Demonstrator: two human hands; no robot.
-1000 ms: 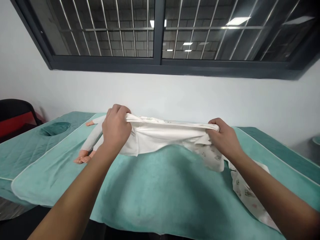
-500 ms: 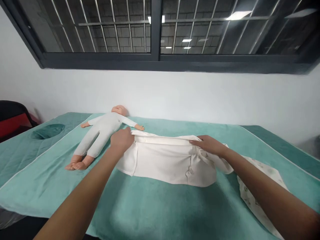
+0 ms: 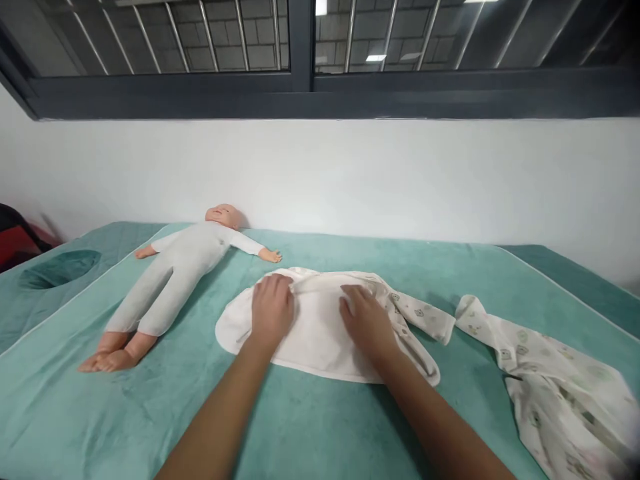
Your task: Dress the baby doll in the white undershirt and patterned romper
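A small white baby shirt (image 3: 320,333) lies spread on the bed, its plain inner side up and a patterned sleeve out to the right. My left hand (image 3: 274,307) rests on the upper left of the cloth, fingers bent over it and not pinching. On the right part of the same shirt, my right hand (image 3: 367,323) has its thumb and fingers apart, touching the fabric. To the left, a baby doll (image 3: 183,257) in a white bodysuit lies on its back, head toward the wall. A second printed garment (image 3: 555,380) lies crumpled at the right.
A green padded cover (image 3: 310,427) spreads under everything, with a round hollow (image 3: 63,269) at its left. Behind it rise a white wall (image 3: 350,180) and a dark-framed barred window (image 3: 303,47). Something red and black (image 3: 20,243) stands at the far left edge.
The shirt has come down from my raised, gripping hands to lie flat on the cover. Both hands have let go of its edge and moved closer together. My view has tilted downward.
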